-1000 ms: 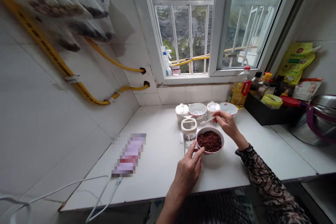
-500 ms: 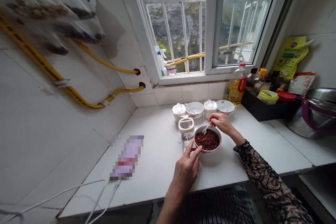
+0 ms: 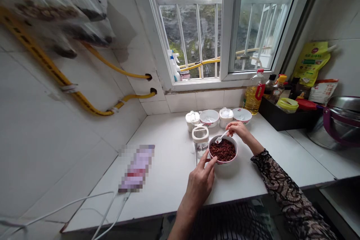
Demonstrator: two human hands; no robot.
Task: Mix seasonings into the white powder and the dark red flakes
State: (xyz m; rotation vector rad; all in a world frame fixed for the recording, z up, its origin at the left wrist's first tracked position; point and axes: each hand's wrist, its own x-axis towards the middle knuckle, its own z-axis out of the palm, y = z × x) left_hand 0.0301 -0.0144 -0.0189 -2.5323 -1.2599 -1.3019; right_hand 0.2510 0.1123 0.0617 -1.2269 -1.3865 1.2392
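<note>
A white bowl with a pink rim point(image 3: 235, 156) holds small dark red pieces point(image 3: 223, 150) on the white counter. My left hand point(image 3: 201, 180) has its thumb and fingers on the near left side of the bowl, gripping its edge. Between the fingertips of my right hand point(image 3: 239, 132) is a small white spoon point(image 3: 218, 140), its head over the far left part of the red pieces. Touching or just left of the bowl stands a clear jar with a cream rim point(image 3: 200, 138); my left fingers partly cover its base.
Behind are two white lidded jars point(image 3: 192, 120) point(image 3: 225, 118) and two bowls point(image 3: 209, 118) point(image 3: 242, 115). An oil bottle point(image 3: 253, 95), a black box of condiments point(image 3: 277, 117) and a steel pot point(image 3: 334, 127) stand right. A pixelated purple item point(image 3: 137, 168) with a white cable lies left.
The spoon's head has lifted slightly and shifted a little left, off the red pieces. My left hand stays at the bowl. The whole view has shifted very slightly.
</note>
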